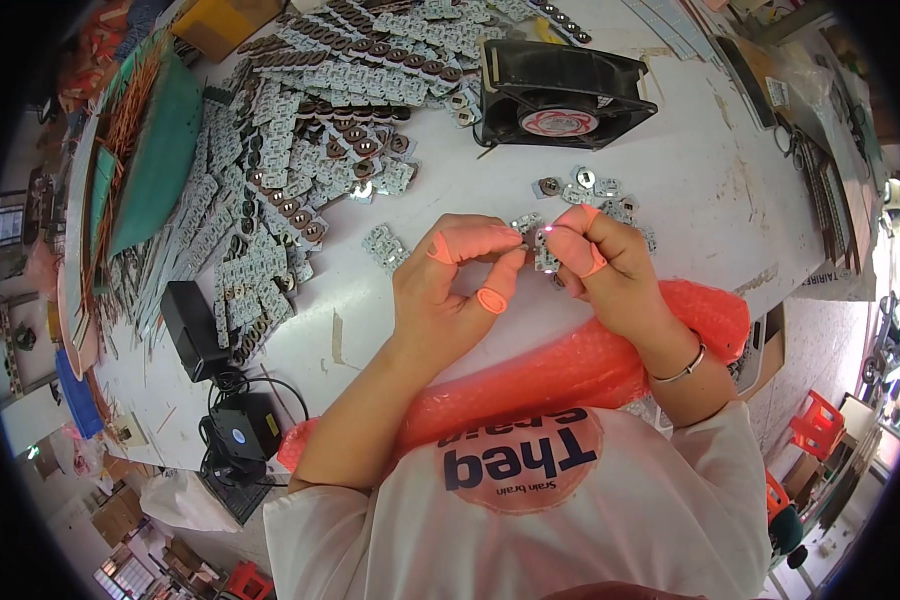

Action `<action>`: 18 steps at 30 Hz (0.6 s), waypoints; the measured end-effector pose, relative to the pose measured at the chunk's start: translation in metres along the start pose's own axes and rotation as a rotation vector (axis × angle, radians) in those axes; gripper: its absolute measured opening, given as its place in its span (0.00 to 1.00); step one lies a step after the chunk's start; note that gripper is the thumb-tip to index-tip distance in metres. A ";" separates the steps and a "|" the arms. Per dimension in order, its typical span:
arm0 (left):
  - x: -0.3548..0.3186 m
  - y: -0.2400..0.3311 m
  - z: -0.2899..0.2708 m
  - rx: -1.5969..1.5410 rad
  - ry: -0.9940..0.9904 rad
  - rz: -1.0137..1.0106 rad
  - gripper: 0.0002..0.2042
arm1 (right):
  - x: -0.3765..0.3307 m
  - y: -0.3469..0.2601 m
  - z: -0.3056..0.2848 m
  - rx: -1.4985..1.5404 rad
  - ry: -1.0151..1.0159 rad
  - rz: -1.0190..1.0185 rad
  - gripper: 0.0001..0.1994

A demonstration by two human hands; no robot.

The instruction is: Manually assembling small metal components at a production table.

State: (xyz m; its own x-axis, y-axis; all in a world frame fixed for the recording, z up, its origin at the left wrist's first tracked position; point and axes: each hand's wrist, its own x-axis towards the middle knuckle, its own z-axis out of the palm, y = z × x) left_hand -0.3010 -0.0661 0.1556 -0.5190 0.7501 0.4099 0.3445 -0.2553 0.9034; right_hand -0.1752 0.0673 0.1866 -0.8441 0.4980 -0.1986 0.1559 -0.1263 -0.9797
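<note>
I see left hand (450, 285) and right hand (595, 265) both pinching small board strip (542, 250). Bend too hard, piece might snap crooked, fly off table (690, 160).

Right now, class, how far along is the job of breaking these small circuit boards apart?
Done: a few single pieces lie loose by the black fan. In hand: the left hand and right hand pinch a small board strip between them. Left: a large heap of unbroken panels covers the table.
</note>
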 end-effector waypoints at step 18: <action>0.006 0.000 -0.004 -0.272 -0.002 -0.187 0.11 | 0.007 0.007 -0.022 -0.365 0.013 -0.231 0.06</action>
State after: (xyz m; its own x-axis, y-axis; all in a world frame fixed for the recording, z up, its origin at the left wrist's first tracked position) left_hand -0.3073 -0.0643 0.1583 -0.5519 0.8006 0.2332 0.0217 -0.2658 0.9638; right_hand -0.1687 0.0883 0.1780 -0.8720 0.4886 0.0293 0.1368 0.3007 -0.9438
